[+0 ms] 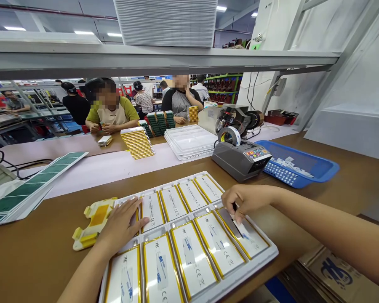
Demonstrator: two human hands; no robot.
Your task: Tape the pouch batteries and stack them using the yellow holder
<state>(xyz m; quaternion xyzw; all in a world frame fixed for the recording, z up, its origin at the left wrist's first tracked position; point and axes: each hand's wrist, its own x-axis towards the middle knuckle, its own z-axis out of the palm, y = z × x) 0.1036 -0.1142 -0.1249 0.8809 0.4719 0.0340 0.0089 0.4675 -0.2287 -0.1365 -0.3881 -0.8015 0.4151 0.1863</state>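
A white plastic tray (pixel 273 252) holds two rows of flat, white pouch batteries (pixel 194 256) with yellow edges. Strips of clear tape with blue 3M print (pixel 160 269) lie on the front-row batteries; the back-row ones show only black print. My left hand (pixel 123 219) rests open over the tray's left side, fingers spread, partly covering a back-row battery. At the front row's right end, my right hand (pixel 240 202) is closed in a pinch on a tape strip (pixel 245 236) over the rightmost battery (pixel 255 244). Its fingers partly hide the strip's upper end.
Beyond the tray stand a grey tape dispenser (pixel 241 158), a blue basket (pixel 318 168) with small white pieces, stacked trays (pixel 191 143) and piled batteries (pixel 136 143). A yellow-taped fixture (pixel 94 221) lies left, beside green-and-white sheets (pixel 34 185). A shelf beam (pixel 164 59) crosses above; people sit opposite.
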